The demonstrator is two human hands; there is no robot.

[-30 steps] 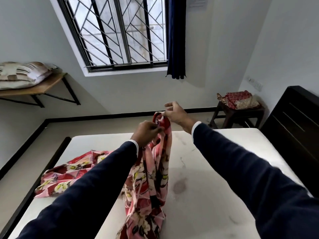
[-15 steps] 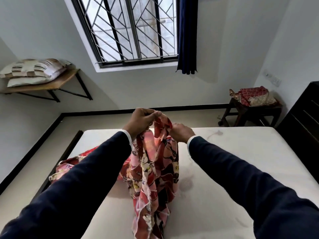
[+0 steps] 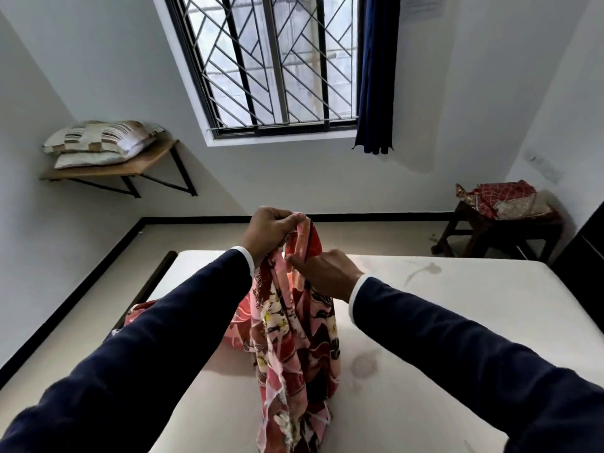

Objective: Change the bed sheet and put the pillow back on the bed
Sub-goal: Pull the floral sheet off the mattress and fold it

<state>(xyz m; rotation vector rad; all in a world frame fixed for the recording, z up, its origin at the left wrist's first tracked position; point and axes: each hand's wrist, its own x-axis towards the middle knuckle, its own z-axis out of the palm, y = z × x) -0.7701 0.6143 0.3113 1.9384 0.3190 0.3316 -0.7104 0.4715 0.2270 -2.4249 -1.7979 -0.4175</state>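
A red and pink floral bed sheet (image 3: 294, 341) hangs bunched above the bare white mattress (image 3: 441, 322). My left hand (image 3: 271, 230) grips its top edge, raised over the middle of the bed. Just below and to the right, my right hand (image 3: 323, 273) pinches the same cloth. The sheet's lower part lies crumpled on the mattress, trailing toward the left edge behind my left sleeve. Two pillows (image 3: 98, 142) are stacked on a wooden wall shelf (image 3: 143, 165) at the left.
A dark stool (image 3: 500, 237) with a folded red patterned cloth (image 3: 500, 197) stands at the far right. The dark headboard (image 3: 588, 256) rises along the right edge. A barred window (image 3: 274, 60) and navy curtain (image 3: 376, 73) are ahead. Floor runs beyond the bed's far end.
My left hand has risen with the sheet's edge while my right hand dropped below it and took the cloth lower down. The view has tilted upward and shifted left.
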